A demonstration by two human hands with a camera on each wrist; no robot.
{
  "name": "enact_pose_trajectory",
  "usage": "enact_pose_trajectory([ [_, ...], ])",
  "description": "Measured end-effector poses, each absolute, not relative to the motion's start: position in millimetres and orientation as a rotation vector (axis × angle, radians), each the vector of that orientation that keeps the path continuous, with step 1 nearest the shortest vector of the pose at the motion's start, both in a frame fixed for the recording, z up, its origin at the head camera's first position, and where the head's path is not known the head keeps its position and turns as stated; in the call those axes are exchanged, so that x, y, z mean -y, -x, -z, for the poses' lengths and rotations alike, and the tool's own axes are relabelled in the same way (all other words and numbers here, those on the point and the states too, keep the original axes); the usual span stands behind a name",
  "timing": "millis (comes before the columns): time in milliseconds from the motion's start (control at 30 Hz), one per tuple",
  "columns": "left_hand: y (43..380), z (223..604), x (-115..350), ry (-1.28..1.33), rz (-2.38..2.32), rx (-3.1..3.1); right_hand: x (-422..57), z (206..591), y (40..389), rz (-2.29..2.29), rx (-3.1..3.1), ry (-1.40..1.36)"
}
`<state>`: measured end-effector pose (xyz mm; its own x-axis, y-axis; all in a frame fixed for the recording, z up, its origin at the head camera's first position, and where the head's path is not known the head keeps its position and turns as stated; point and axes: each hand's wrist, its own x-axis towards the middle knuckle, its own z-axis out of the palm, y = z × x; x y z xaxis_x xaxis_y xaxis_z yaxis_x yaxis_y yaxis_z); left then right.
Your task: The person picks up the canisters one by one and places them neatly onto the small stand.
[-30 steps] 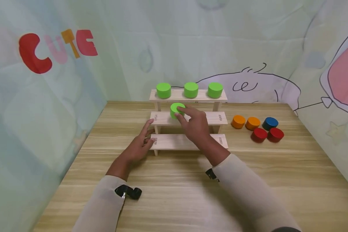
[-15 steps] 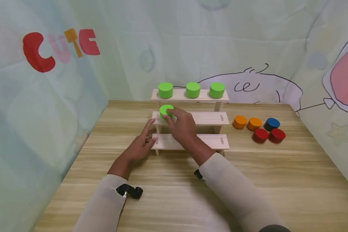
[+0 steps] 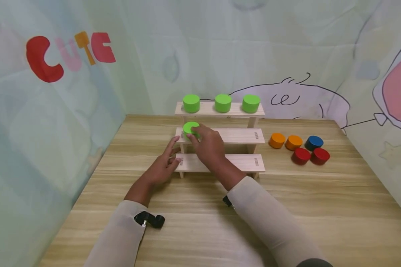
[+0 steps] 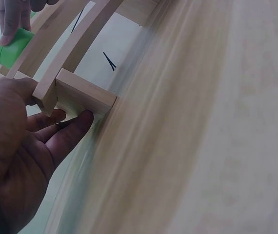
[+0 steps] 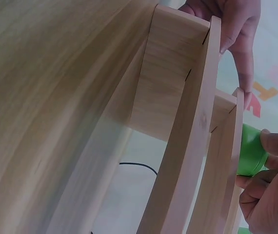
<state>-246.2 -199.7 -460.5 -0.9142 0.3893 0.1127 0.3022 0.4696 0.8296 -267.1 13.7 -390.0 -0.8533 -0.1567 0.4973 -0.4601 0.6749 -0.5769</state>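
Note:
A three-step wooden stand [image 3: 230,163] stands on the table. My right hand [image 3: 211,145] pinches a green round block [image 3: 189,128] between thumb and fingers, at the left end of the middle step. In the right wrist view the block [image 5: 252,150] sits against that step, partly covered by the fingers [image 5: 275,144]. At the stand's left side is my left hand [image 3: 160,167]. Its thumb touches the lowest step's end and the other fingers, fairly straight, rest against the side panel [image 4: 84,93]. Three more green blocks [image 3: 222,103] are spaced along the top step.
To the right of the stand lie two orange blocks [image 3: 293,142], a blue block [image 3: 314,142] and two red blocks [image 3: 301,156]. A printed cloth [image 3: 147,55] hangs behind and beside the wooden table [image 3: 194,222].
My right hand has carried the green block leftward along the middle step to its left end, then barely moved over the last half second. My left hand has stayed at the stand's side.

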Motion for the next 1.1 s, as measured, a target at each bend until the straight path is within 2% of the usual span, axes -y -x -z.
enact_pose_trajectory([
  [600, 244.8, 458.1, 199.0, -0.604, -1.454, -2.604, -30.7, 394.3, 262.7, -0.946, 2.387, -0.513],
  [1100, 246.2, 459.4, 198.8, -0.600, -1.447, -2.593, -85.4, 391.4, 249.2, -1.025, 2.310, -0.446],
])
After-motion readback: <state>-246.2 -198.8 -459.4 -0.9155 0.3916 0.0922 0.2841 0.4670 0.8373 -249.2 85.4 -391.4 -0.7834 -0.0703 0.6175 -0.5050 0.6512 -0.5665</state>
